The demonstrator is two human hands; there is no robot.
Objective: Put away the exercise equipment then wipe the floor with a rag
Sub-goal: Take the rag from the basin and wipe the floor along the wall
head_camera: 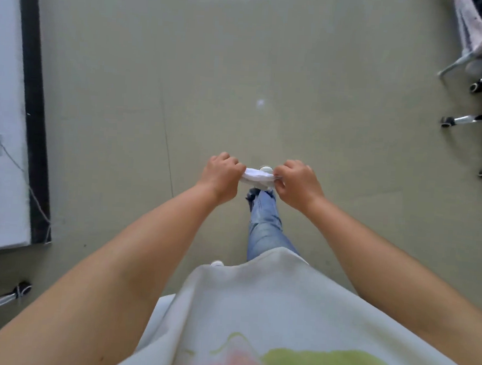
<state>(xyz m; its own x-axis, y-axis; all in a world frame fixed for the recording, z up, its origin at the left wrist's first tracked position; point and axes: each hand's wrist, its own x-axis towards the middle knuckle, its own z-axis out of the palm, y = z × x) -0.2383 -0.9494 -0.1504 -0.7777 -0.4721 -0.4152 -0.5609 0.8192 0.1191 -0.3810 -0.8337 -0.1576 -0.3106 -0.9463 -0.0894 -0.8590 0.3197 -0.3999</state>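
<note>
Rag, white and bunched, is gripped at its ends by the curled fingers of the left hand and right hand, above the floor.

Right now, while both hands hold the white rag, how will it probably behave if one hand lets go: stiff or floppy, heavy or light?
The white rag is probably floppy: it sags and bunches between the left hand and the right hand, so a released end would likely drop and hang. It also seems light, since each hand holds it only with a pinch at one end. Being soft cloth, it is unlikely to roll or break.
</note>
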